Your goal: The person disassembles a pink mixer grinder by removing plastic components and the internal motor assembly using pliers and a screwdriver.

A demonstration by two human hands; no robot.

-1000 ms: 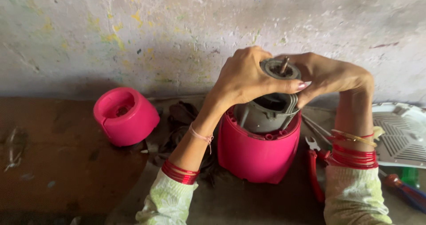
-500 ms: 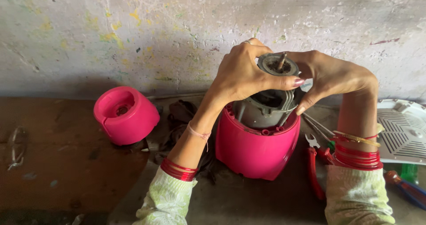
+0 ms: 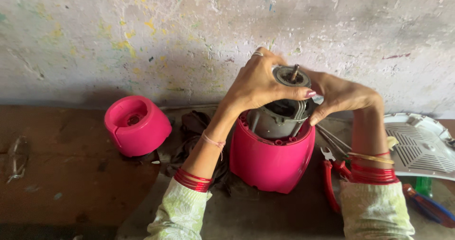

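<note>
A grey metal motor (image 3: 279,119) with a thin shaft on top sits inside a pink plastic housing (image 3: 270,159) on the worktable. My left hand (image 3: 258,86) grips the motor's upper part from the left. From the right, my right hand (image 3: 339,95) holds the same motor, fingers curled around its side. Both wrists carry red bangles.
A second pink housing part (image 3: 136,125) lies to the left. Dark cloth (image 3: 196,126) is behind my left arm. Red-handled pliers (image 3: 330,173) and thin rods lie right of the housing. A white vented cover (image 3: 422,145) is at far right. A stained wall (image 3: 142,36) stands close behind.
Both hands keep hold of the motor. They and the motor sit slightly lower and more to the right over the housing than a second ago.
</note>
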